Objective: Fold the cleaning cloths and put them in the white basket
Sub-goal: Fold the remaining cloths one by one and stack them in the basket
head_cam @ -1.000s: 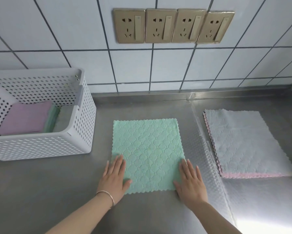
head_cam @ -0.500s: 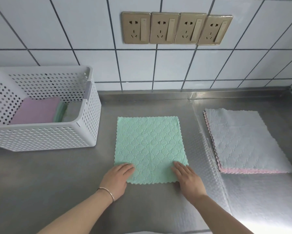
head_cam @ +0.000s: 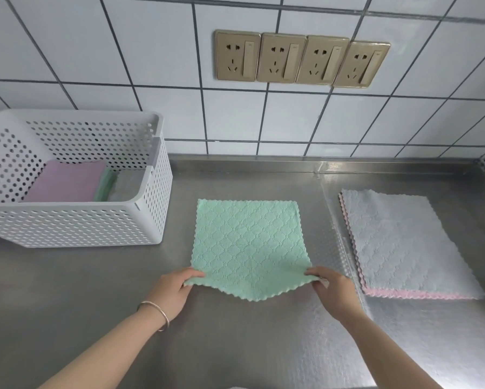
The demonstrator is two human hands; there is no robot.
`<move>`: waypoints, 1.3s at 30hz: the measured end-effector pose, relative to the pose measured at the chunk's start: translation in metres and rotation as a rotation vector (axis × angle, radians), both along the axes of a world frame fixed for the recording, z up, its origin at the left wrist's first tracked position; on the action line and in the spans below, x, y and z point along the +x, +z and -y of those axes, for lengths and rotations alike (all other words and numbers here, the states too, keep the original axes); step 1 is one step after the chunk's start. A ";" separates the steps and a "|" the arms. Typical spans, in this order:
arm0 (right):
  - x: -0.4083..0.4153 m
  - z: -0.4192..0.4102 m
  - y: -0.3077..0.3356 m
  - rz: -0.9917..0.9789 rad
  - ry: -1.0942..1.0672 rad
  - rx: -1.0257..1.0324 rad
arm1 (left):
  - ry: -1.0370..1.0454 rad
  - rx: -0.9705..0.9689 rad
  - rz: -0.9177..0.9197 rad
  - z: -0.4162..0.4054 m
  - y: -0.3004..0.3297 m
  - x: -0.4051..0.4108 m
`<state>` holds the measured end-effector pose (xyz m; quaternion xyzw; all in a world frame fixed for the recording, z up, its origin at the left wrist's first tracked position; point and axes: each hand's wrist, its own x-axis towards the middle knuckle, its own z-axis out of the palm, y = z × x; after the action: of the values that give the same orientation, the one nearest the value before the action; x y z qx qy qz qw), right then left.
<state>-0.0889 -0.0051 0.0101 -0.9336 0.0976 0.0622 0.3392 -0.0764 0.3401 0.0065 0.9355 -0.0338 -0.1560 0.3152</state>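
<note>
Green cloth (head_cam: 248,242) lies flat mid-table (head_cam: 95,290), right of the basket (head_cam: 75,228). Change vs a second ago: both hands were flat on its near edge, now each pinches a near corner. Left hand (head_cam: 174,290) has the near-left corner, right hand (head_cam: 332,290) the near-right. Both corners are lifted off the steel; the near edge sags between them, the far edge is down.

Reads as the start of the first fold: near edge goes over to the far edge. Nothing folded on this one yet.

Basket already holds folded cloths, a purple one (head_cam: 64,182) on top with a green edge beside it. Grey cloth (head_cam: 404,242) sits over a pink one (head_cam: 420,295) at right, unfolded, so at least two more after this.
</note>
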 end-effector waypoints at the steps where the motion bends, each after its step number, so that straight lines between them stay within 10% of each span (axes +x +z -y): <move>1: -0.001 -0.001 0.006 -0.011 -0.014 0.024 | 0.010 -0.003 -0.032 0.000 0.006 0.001; 18: -0.023 0.015 0.016 -0.587 0.191 -0.079 | -0.204 0.194 -0.532 -0.011 0.022 -0.010; 39: 0.075 -0.017 -0.004 -0.393 -0.153 -0.040 | 0.252 0.162 -0.397 0.006 -0.009 0.067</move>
<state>-0.0134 0.0120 0.0057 -0.8999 0.2339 0.2153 0.2985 -0.0090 0.3340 -0.0022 0.9055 0.1585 -0.2985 0.2567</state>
